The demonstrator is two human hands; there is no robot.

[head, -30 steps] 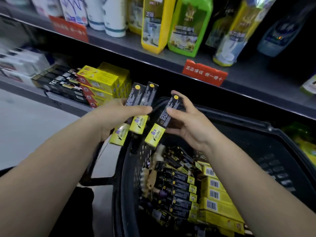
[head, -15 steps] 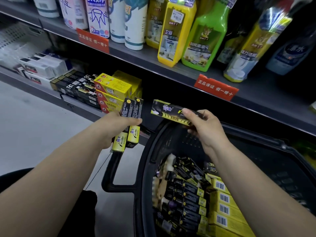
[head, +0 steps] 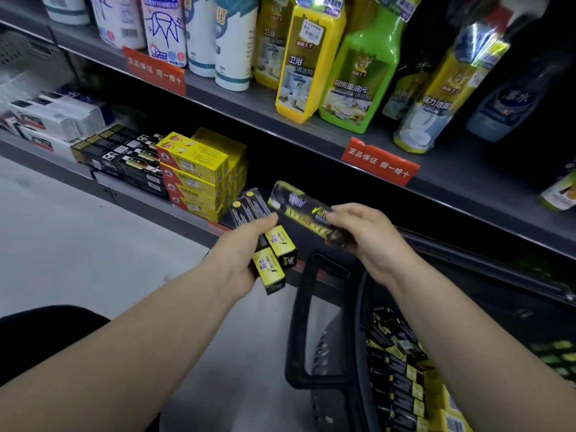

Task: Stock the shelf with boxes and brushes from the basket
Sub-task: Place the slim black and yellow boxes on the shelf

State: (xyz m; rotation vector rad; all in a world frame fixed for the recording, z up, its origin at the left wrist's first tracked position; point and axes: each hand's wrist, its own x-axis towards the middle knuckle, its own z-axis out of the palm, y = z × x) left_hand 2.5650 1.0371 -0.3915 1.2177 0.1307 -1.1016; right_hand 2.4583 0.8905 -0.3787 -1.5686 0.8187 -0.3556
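My left hand (head: 240,260) grips two long black-and-yellow boxes (head: 274,244) side by side, held upright in front of the lower shelf (head: 140,194). My right hand (head: 367,235) holds a third box of the same kind (head: 296,207) by its right end, lying flat and pointing left toward the shelf gap beside the yellow boxes (head: 196,173). The black basket (head: 299,322) stands at the lower right, with several more black-and-yellow boxes (head: 396,369) inside.
Black boxes (head: 124,157) and white boxes (head: 53,120) lie left of the yellow stack on the lower shelf. The upper shelf (head: 280,120) carries cleaner bottles (head: 305,57) and red price tags (head: 380,162). Grey floor lies at the left.
Both hands have risen out of the basket toward the lower shelf. My right hand has turned its box from upright to flat. The view has tilted up.
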